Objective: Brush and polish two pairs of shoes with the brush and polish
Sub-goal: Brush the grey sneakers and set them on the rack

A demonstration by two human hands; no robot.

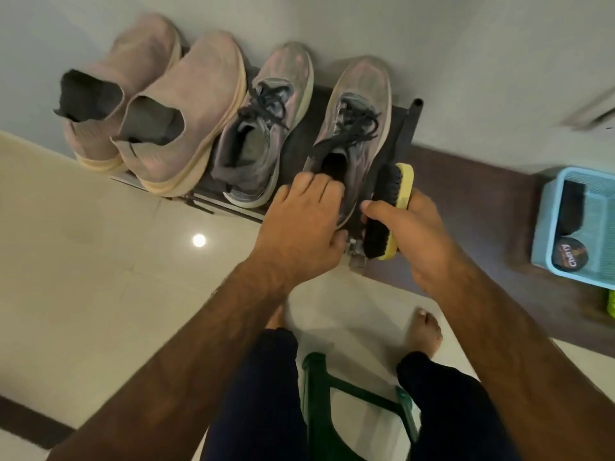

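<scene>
Looks like early going, judging by how things lie. Pins the right-hand grey laced sneaker [359, 104] at its heel with the left grip [299, 221], fingers curled into the collar and thumb tucked under the heel edge. Clutches the yellow-backed shoe brush [389, 207] in the right grip [419, 237], thumb hooked over the black bristles. Turns the bristle face toward the sneaker's outer side, just beside it; cannot tell whether it touches. Rests the sneaker on the dark shoe rack [410, 128] against the wall, heel at the rack's front edge. Has the partner sneaker [266, 128] just to the left and the pair of beige knit slip-ons [186, 104] further left on the same rack, neither grip near them. Has the polish tin [569, 257] lidded in the blue basket [545, 207], well off to the right, so polishing seems not yet begun. Shows a grey mesh upper with a faint pink sheen, dark laces, a pale sole edge; dull, not glossy. Puts brushing of one shoe in hand at most, with three more shoes and all the polish work ahead.
</scene>
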